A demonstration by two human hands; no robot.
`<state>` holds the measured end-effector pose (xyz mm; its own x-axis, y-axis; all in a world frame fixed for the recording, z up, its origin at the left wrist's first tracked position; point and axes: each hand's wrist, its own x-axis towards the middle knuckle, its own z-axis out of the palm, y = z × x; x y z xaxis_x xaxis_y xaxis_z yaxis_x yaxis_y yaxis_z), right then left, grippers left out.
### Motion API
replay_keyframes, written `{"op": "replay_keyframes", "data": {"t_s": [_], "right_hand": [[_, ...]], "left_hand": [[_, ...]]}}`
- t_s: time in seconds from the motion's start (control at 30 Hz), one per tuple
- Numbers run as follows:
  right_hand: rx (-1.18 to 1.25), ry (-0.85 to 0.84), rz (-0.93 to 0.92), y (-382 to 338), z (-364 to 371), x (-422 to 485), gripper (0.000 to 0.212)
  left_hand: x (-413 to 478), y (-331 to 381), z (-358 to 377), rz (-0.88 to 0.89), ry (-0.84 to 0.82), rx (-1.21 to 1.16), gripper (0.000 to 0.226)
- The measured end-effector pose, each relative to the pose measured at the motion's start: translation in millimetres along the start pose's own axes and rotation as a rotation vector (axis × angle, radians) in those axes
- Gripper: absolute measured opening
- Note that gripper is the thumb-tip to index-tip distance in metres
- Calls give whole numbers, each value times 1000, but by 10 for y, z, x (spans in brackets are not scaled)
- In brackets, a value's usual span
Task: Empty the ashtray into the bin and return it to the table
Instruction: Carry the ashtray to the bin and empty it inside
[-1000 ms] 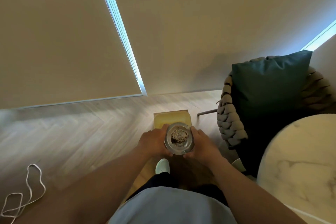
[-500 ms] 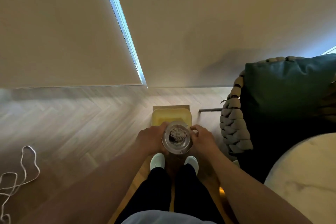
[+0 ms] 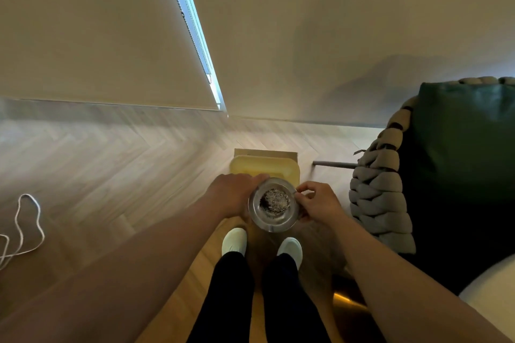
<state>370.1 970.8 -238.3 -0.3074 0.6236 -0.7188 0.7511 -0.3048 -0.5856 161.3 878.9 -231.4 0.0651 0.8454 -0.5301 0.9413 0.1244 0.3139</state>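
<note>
Both feet now stand closer to the bin (image 3: 264,169) while left hand (image 3: 232,198) and right hand (image 3: 317,203) fingers clasp the full ashtray (image 3: 273,205) just short of it, so tipping early would scatter ash on the floor (image 3: 111,170).

Dim warm room; daylight slit between blinds (image 3: 192,28); soft shadows; wide-angle bending at edges

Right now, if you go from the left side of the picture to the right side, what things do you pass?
White cord → left hand → ashtray → right hand → woven chair → green cushion.
</note>
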Motion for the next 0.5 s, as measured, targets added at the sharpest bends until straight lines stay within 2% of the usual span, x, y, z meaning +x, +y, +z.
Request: {"op": "replay_keyframes", "data": {"t_s": [0.17, 0.23, 0.37, 0.5], "right_hand": [[63, -88, 43, 106, 36, 401, 2], [113, -102, 69, 183, 81, 593, 3], [218, -68, 123, 418, 236, 963, 9], [315, -13, 163, 668, 393, 1324, 4]], "left_hand": [[351, -180, 265, 28, 27, -28, 104], [487, -281, 413, 17, 48, -14, 109], [726, -508, 795, -54, 98, -5, 117], [932, -791, 1195, -81, 121, -11, 120]]}}
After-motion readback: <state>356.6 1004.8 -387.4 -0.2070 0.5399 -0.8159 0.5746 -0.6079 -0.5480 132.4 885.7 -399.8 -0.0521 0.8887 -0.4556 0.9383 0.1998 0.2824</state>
